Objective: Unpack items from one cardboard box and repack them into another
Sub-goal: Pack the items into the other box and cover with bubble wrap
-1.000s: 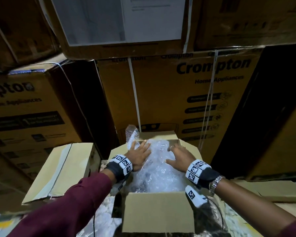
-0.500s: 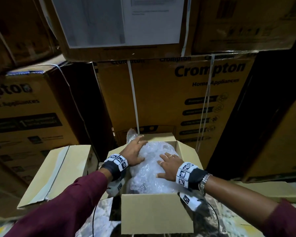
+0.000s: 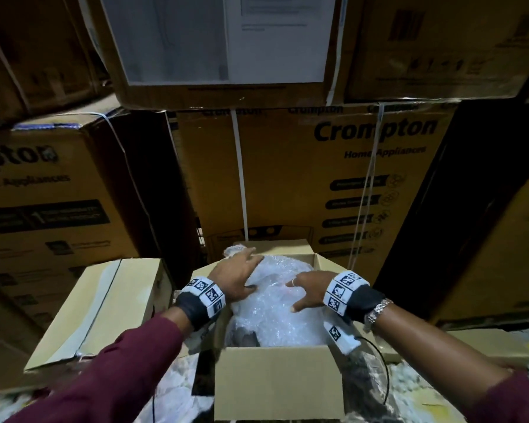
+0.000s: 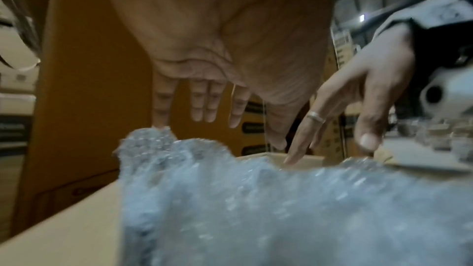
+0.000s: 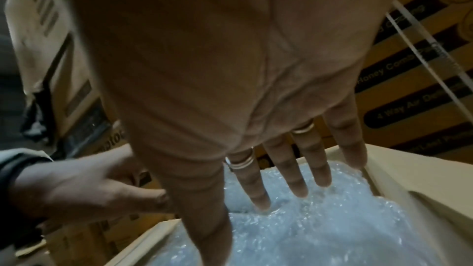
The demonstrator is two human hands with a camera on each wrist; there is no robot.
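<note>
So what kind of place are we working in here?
Most likely a warehouse or appliance stockroom. Strapped Crompton Home Appliances cartons are stacked high all around, and a small open box holds a bubble-wrapped item that both hands, left and right, rest on.

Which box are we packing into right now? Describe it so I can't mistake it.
Below the big Crompton carton, the open box stands in the middle. Both hands, left hand and right hand, press on bubble wrap bulging from it; the neighbouring box is shut.
</note>
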